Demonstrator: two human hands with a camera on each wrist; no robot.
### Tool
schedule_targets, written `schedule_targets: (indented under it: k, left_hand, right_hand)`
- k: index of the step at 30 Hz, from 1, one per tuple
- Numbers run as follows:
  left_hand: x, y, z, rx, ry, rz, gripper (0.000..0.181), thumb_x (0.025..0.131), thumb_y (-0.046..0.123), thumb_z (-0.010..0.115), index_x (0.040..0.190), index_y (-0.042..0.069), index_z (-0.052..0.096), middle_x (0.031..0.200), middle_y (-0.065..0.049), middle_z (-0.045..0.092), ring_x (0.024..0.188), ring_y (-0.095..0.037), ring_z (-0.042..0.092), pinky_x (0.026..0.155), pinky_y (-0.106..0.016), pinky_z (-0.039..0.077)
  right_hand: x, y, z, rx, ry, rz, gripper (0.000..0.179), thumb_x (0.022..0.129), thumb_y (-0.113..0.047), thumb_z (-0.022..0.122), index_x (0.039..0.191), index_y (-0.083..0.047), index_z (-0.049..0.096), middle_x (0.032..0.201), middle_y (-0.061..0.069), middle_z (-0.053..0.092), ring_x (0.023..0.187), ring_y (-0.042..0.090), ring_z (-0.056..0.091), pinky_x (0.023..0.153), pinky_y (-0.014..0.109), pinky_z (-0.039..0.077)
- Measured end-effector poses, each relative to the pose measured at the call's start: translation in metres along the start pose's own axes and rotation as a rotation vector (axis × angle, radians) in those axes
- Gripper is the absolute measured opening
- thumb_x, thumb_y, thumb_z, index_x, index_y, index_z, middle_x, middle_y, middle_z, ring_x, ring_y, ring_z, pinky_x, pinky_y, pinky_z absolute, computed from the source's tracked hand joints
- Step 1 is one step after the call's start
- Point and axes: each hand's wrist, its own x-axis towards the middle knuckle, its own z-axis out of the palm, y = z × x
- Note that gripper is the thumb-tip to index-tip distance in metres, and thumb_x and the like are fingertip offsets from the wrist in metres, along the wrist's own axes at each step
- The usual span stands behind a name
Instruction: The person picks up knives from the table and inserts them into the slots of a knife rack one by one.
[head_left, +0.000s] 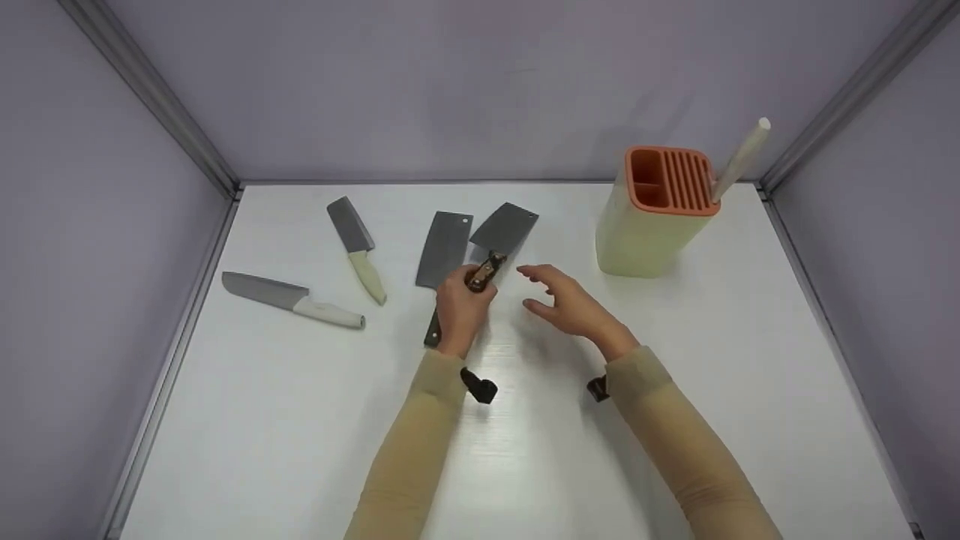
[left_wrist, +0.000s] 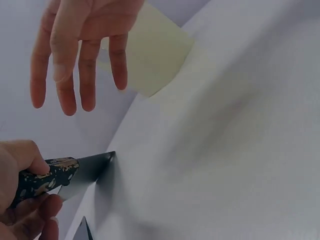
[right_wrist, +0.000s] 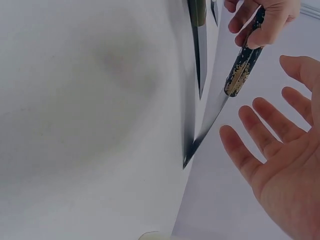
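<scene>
My left hand [head_left: 463, 307] grips the dark, gold-speckled handle of a cleaver [head_left: 505, 228]. In the right wrist view its blade slants down, tip at the white table, with the handle [right_wrist: 241, 72] raised. Just left of it lies a second cleaver [head_left: 445, 247] with a black handle, partly hidden under my left hand and wrist. My right hand [head_left: 571, 304] hovers to the right of the held cleaver, fingers spread and slightly bent, touching nothing. In the left wrist view, the right hand's fingers [left_wrist: 64, 65] hang above the held handle, apart from it.
On the left lie a small cleaver [head_left: 351, 225] with a pale green handle and a knife [head_left: 266, 289] with a white handle. A pale green knife block [head_left: 637, 240] with an orange slotted top stands back right; a white-handled tool [head_left: 742, 159] sticks up at its right side. Walls [head_left: 480, 90] enclose the table.
</scene>
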Motion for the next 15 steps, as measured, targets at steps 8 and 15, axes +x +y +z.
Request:
schedule_targets:
  k: [8, 15]
  left_hand:
    - [0.003, 0.019, -0.006, -0.296, 0.202, 0.128, 0.031, 0.084, 0.009, 0.078, 0.111, -0.002, 0.068, 0.097, -0.009, 0.066, 0.083, -0.021, 0.062, 0.073, -0.04, 0.052]
    - [0.01, 0.038, -0.014, -0.49, 0.185, 0.255, 0.03, 0.091, 0.012, 0.072, 0.115, -0.003, 0.063, 0.107, -0.01, 0.058, 0.102, -0.022, 0.062, 0.088, -0.035, 0.051]
  right_hand:
    - [0.002, -0.013, -0.007, 0.059, 0.06, -0.069, 0.052, 0.095, -0.014, 0.066, 0.143, -0.006, 0.047, 0.137, 0.011, 0.052, 0.124, 0.024, 0.05, 0.098, 0.048, 0.045]
    - [0.005, -0.027, -0.014, 0.115, 0.133, -0.152, 0.05, 0.095, -0.012, 0.066, 0.141, -0.003, 0.048, 0.134, 0.01, 0.053, 0.124, 0.024, 0.05, 0.096, 0.047, 0.048]
